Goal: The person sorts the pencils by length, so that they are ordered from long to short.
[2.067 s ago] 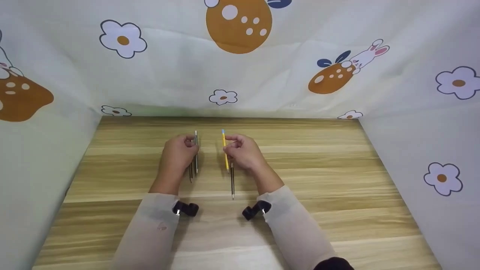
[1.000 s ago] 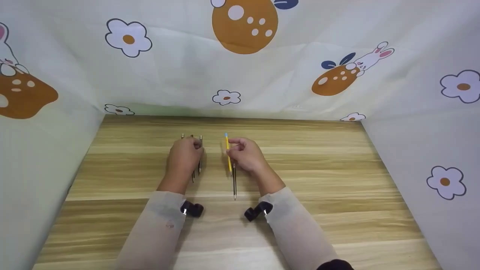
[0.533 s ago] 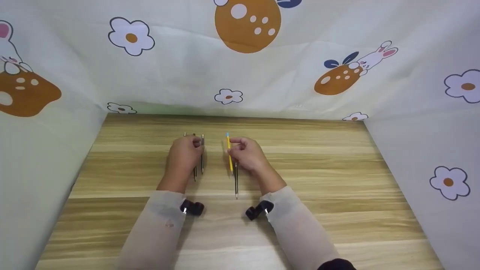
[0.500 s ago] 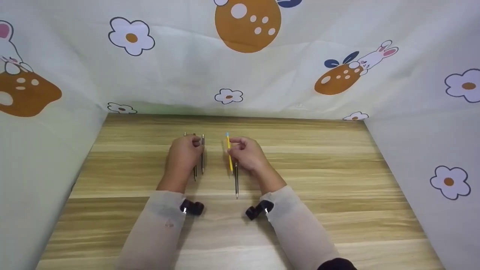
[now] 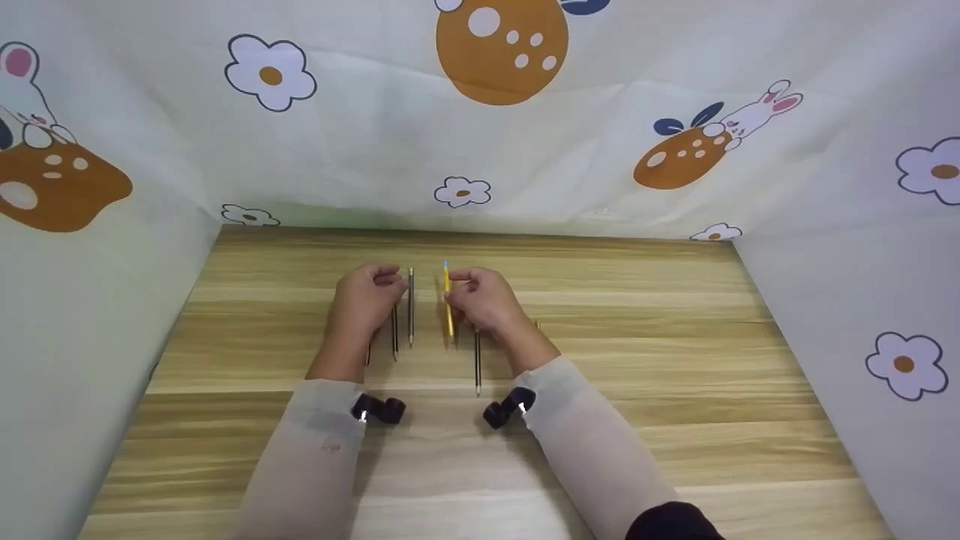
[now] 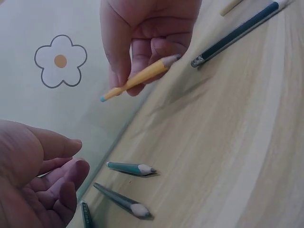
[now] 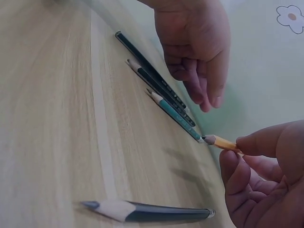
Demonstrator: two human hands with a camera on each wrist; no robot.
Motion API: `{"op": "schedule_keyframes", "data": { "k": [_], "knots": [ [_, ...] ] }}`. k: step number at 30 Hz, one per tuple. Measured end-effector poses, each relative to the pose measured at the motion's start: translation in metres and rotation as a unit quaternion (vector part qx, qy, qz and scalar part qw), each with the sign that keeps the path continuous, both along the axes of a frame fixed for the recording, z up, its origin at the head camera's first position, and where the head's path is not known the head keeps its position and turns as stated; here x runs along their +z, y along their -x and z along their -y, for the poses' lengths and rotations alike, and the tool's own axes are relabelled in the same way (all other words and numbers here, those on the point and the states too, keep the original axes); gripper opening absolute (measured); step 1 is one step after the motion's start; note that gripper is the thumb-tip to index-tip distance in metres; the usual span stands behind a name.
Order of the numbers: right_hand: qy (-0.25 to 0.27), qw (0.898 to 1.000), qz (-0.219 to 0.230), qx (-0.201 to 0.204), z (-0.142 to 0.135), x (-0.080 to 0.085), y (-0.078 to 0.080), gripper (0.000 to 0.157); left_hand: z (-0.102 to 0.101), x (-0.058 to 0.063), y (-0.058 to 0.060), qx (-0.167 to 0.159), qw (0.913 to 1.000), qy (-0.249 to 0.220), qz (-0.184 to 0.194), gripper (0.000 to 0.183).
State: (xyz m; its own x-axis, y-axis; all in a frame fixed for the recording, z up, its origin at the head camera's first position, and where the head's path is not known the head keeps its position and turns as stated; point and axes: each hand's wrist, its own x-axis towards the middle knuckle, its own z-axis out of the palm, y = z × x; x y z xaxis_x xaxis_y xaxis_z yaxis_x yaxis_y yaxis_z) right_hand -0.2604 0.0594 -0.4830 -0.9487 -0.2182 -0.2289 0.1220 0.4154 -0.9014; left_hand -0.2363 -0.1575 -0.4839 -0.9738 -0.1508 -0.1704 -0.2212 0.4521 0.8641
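Observation:
My right hand (image 5: 484, 300) pinches a yellow pencil (image 5: 450, 319) with a blue end between thumb and fingers. In the left wrist view that pencil (image 6: 147, 73) hangs above the table, its point toward the lower right arm side. My left hand (image 5: 364, 300) is held just left of a green pencil (image 7: 173, 114), fingers loosely bent around nothing. Beside that pencil lie two darker pencils, one in the middle (image 7: 152, 78) and a black one (image 7: 135, 50) farthest left. Another dark pencil (image 7: 166, 212) lies under and in front of my right hand.
A light wooden table (image 5: 637, 412) spreads under both arms. Patterned cloth (image 5: 352, 150) hangs along its back and sides. A tan stick-like end (image 5: 538, 325) shows beside the right wrist, mostly hidden.
My left hand has let go of the green pencil and drawn slightly left, leaving it on the table. The right hand has shifted a little left with the yellow pencil.

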Motion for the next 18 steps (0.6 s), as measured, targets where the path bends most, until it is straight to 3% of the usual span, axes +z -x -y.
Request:
{"op": "schedule_keyframes", "data": {
  "k": [18],
  "knots": [
    [-0.037,0.999,0.013,0.001,0.022,0.002,0.013,0.039,0.006,0.003,0.002,0.008,0.9994,-0.027,0.022,0.052]
  ]
}}
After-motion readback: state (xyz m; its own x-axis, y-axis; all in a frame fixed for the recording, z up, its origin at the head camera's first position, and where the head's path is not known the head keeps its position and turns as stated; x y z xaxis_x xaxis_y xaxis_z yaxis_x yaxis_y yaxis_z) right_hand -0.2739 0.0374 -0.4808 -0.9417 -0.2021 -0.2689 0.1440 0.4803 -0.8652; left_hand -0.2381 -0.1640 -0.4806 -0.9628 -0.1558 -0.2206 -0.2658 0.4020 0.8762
